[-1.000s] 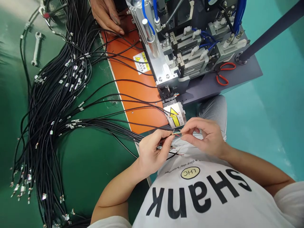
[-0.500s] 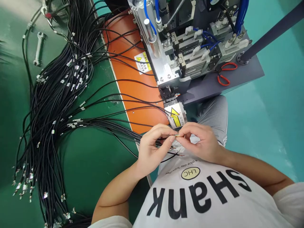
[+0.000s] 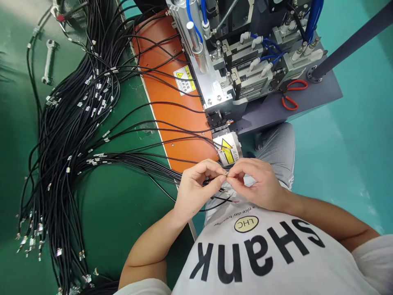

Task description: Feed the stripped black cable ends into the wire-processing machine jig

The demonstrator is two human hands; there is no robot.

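My left hand [image 3: 198, 186] pinches the end of a thin black cable between thumb and forefinger. Its bared wire ends [image 3: 226, 174] show as a small light strip between my two sets of fingertips. From the other side my right hand [image 3: 259, 180] has thumb and forefinger closed on those same wires; the fingertips nearly meet. Under my left hand runs a bundle of black cables [image 3: 144, 162], some with stripped tips [image 3: 235, 201] poking out over my lap. Just beyond the fingers is a machine end block [image 3: 236, 143] with a yellow arrow label.
A large heap of black cables [image 3: 61, 135] with silver connectors covers the green table's left side. A wrench [image 3: 49, 61] lies at upper left. Several cables cross the orange plate [image 3: 175, 119] into the machine [image 3: 211, 73]. Red-handled scissors [image 3: 290, 103] rest on its grey base.
My fingertips have drawn closer together around the wire ends, and my left hand has shifted slightly. A loose cable below it has moved a little left. The machine looks the same.
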